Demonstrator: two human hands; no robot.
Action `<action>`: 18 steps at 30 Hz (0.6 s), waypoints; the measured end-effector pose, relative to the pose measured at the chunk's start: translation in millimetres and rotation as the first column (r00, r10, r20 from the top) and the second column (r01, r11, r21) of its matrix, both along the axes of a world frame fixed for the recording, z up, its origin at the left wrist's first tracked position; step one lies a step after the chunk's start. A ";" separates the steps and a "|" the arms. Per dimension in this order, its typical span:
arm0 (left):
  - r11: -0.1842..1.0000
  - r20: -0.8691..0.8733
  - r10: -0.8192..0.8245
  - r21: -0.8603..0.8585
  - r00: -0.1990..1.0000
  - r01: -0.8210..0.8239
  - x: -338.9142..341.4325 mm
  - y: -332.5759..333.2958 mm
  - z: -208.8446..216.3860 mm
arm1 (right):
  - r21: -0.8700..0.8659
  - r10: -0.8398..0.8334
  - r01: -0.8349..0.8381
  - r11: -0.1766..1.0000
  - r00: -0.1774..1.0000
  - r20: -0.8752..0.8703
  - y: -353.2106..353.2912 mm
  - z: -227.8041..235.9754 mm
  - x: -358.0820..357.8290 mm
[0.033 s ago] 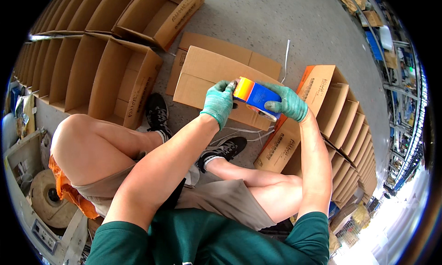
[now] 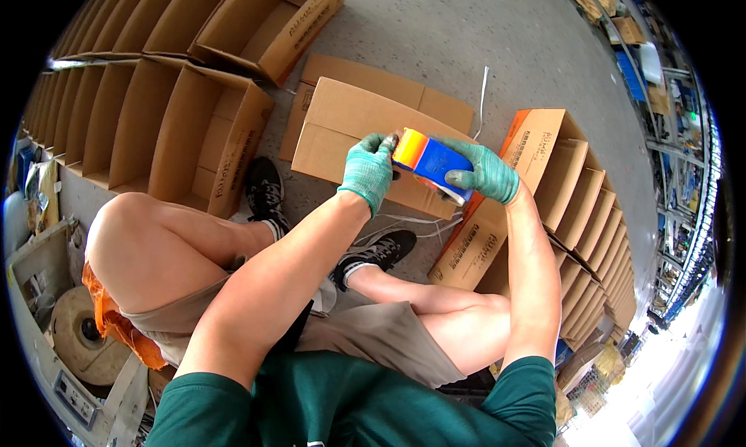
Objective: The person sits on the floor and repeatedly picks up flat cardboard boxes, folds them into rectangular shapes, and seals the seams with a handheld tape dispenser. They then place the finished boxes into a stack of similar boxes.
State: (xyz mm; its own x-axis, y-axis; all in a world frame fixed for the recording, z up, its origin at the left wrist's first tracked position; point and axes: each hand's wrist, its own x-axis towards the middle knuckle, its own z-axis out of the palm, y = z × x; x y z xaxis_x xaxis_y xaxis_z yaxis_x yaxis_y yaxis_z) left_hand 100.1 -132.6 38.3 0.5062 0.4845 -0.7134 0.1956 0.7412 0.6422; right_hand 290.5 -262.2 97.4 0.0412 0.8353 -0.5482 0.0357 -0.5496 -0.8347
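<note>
Blue and orange, the tape dispenser [image 2: 432, 163] sits between my two gloved hands, held up above the flat cardboard box [image 2: 353, 128] on the concrete floor [image 2: 466, 35]. My right hand [image 2: 483, 170] is wrapped around its blue body, fingers clamped on it. My left hand [image 2: 368, 171] pinches its orange end. Open cartons stand in rows at my left [image 2: 155, 128] and right [image 2: 575, 206]; white strapping [image 2: 482, 90] lies beyond the box.

Warehouse or packing floor, bare grey concrete floor [image 2: 482, 35], long rows of open cardboard boxes [image 2: 140, 113] along the left edge, more open boxes [image 2: 590, 214] down the right edge, flattened cartons [image 2: 365, 113] between them, metal shelving [image 2: 684, 175] at far right
</note>
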 end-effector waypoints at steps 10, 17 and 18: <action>0.801 -0.139 0.165 0.597 0.976 -0.051 -36.3 80.3 -8.6 | -0.231 0.102 -0.090 0.969 0.994 0.041 9.9 31.6 3.6; 0.672 -0.225 0.302 0.739 0.926 -0.039 -57.3 104.7 -28.1 | -0.176 0.019 -0.005 0.984 0.997 0.076 27.7 34.2 -14.5; 0.695 -0.226 0.286 0.717 0.931 -0.039 -60.2 106.6 -28.4 | -0.187 -0.002 0.015 0.982 0.998 0.068 30.3 39.1 -14.8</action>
